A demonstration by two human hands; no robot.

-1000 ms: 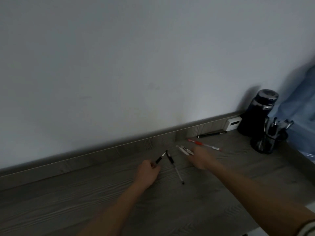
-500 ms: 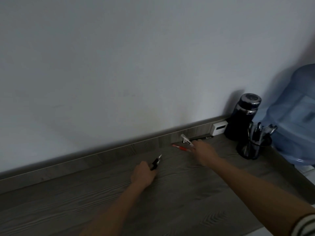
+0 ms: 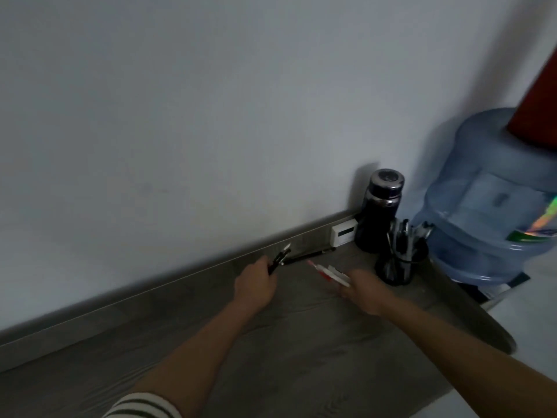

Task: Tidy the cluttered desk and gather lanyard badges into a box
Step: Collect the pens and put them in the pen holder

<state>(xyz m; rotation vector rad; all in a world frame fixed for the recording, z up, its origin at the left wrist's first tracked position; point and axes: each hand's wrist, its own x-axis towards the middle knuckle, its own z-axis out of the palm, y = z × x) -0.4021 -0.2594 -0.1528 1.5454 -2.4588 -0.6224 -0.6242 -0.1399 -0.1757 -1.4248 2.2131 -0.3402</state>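
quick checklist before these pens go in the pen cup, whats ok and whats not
1. Left hand grips black pens: ok.
2. Right hand grips red and white pens: ok.
3. Pen cup upright, just beyond the right hand: ok.
4. Room left in the cup: cannot tell; it holds several pens.
5. All loose pens gathered: not ok; one black pen lies on the desk by the back edge.
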